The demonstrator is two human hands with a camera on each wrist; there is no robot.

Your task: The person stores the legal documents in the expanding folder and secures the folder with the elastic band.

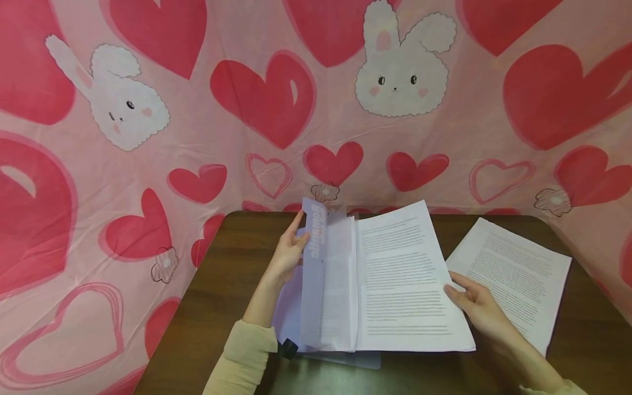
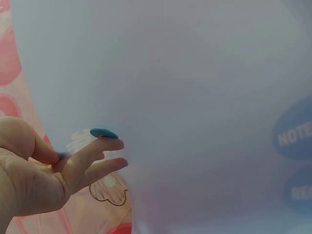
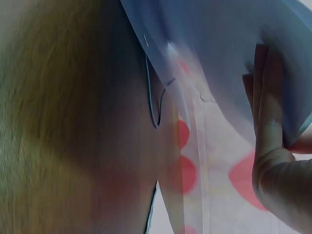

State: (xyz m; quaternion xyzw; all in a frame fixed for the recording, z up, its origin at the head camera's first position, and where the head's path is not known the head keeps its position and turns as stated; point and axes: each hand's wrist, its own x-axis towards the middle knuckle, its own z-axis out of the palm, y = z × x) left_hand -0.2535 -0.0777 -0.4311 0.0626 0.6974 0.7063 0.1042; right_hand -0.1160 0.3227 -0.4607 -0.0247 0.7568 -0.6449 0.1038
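Observation:
A purple plastic folder (image 1: 312, 296) with pale lettering on its flap stands opened over the table. My left hand (image 1: 288, 253) pinches the flap's left edge between thumb and fingers. In the left wrist view a teal snap button (image 2: 104, 133) shows by the fingertips, and the translucent folder cover (image 2: 170, 97) fills most of the frame. To the right, my right hand (image 1: 478, 308) pinches the right edge of printed sheets (image 1: 402, 280), thumb in front, fingers behind. The sheets' left edge lies against the folder's inside. From below, the right wrist view shows fingers (image 3: 269, 102) against the paper's underside.
Another printed stack of paper (image 1: 518, 274) lies tilted on the right of the brown wooden table (image 1: 212, 307), partly behind the held sheets. A small black block (image 1: 288, 349) is beside the left sleeve. A pink heart-patterned cloth (image 1: 266, 99) hangs behind the table.

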